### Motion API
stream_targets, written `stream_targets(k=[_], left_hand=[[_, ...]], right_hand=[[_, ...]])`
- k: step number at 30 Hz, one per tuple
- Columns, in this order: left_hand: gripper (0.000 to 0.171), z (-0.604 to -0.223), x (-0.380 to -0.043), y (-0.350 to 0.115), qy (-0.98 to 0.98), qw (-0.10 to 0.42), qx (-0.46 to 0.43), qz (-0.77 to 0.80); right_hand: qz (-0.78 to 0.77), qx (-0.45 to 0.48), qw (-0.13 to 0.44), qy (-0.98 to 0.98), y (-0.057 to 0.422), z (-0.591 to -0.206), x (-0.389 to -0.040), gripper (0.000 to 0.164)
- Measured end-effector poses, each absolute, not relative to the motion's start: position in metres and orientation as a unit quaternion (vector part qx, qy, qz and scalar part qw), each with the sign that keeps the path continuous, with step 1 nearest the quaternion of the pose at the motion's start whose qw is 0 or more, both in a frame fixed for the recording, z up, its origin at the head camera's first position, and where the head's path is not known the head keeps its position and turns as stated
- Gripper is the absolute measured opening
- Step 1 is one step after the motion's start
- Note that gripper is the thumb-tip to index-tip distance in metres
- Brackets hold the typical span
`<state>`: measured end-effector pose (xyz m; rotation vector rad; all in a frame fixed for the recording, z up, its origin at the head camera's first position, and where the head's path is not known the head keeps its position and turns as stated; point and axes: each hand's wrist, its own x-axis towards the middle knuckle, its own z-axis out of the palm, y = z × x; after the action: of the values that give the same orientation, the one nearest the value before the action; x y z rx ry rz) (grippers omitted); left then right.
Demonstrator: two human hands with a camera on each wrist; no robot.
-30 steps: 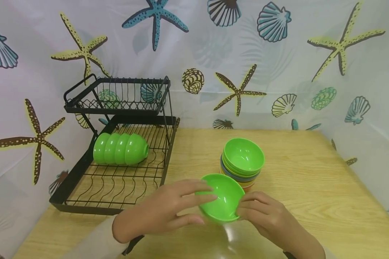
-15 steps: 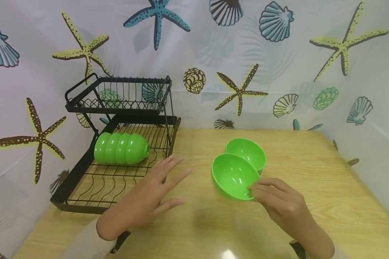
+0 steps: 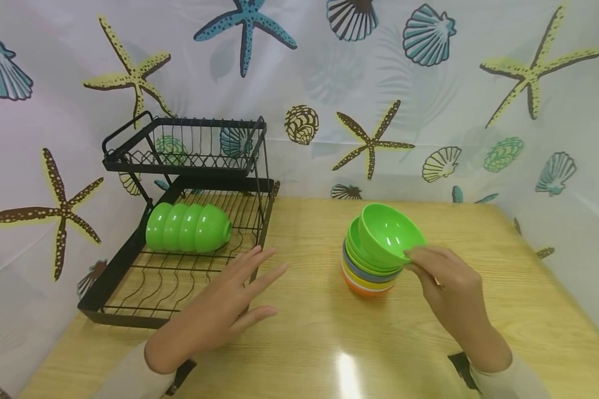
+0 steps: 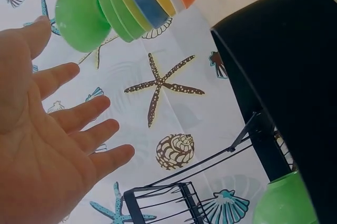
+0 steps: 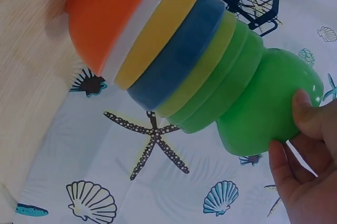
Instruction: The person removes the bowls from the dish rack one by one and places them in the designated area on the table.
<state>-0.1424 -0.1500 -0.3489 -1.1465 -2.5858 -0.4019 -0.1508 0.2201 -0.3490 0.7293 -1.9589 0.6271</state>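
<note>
My right hand pinches the rim of a green bowl, tilted over the top of a stack of nested bowls. That stack runs from orange at the bottom through white, yellow, blue and yellow-green to green on top. In the right wrist view the held green bowl has its base right at the stack's upper rim. My left hand hovers near the dish rack's right side with fingers spread and nothing in it. The left wrist view shows that palm with its fingers extended.
A two-tier black dish rack stands at the left. Several green bowls lie on their sides in a row in its lower tier. A wooden table carries everything, with a shell-and-starfish printed curtain behind it.
My right hand has carried the green bowl away from me and to the right, from in front of the stack to over it. My left hand has let go of the bowl and drawn back left.
</note>
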Motion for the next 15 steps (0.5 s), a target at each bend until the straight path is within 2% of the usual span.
stream_targets(k=[5,8,15], left_hand=[[0.065,-0.352,-0.142,-0.153,-0.898,0.137,-0.395,-0.139],[0.065,-0.353,-0.141,-0.154,-0.899,0.131,-0.394,-0.142],[0.065,-0.355,-0.141,-0.156,-0.895,0.128,-0.398,-0.152]], right_hand=[[0.244,0.275,0.425,-0.827,0.222,-0.358,-0.16,0.013],[0.231,0.26,0.401,-0.848,0.222,-0.362,-0.164,0.025],[0.209,0.261,0.384,-0.861,0.217,-0.367,-0.166,0.026]])
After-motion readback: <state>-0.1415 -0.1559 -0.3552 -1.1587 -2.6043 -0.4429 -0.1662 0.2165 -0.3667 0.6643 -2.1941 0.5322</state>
